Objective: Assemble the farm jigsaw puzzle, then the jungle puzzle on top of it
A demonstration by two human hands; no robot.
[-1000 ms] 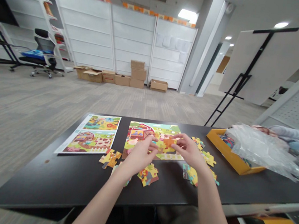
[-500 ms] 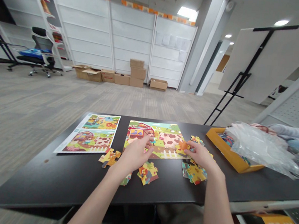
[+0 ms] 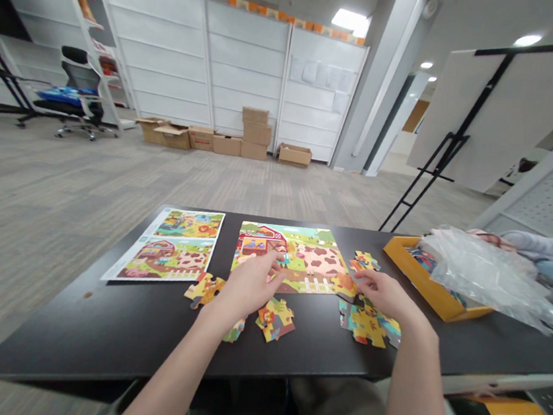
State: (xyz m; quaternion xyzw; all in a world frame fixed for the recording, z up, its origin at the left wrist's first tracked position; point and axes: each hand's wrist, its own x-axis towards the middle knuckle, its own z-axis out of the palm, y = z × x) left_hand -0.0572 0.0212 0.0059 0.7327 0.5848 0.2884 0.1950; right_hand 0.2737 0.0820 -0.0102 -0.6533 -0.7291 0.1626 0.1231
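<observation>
A farm jigsaw puzzle [image 3: 323, 263] with a barn and a spotted cow lies flat on the black table. My left hand [image 3: 258, 279] rests over its lower left part, thumb and fingers apart, holding nothing I can see. At the puzzle's lower right corner sits an orange puzzle piece [image 3: 343, 284]. Just right of that piece is my right hand [image 3: 389, 295], fingers loosely curled and apart from it, above loose puzzle pieces [image 3: 367, 324]. More pieces [image 3: 276, 319] lie below the puzzle, and others [image 3: 205, 290] sit left of my left wrist, partly hidden by my forearm.
A printed picture sheet [image 3: 171, 259] lies on the left of the table [image 3: 107, 335]. To the right, a yellow box [image 3: 413, 280] holds pieces, with a clear plastic bag [image 3: 489, 272] over it. Cardboard boxes [image 3: 255, 135] and an easel stand [image 3: 436, 166] are beyond the table.
My right hand has let go of the orange puzzle piece and drawn back to the right, leaving it at the puzzle's corner. My left hand has stayed on the puzzle.
</observation>
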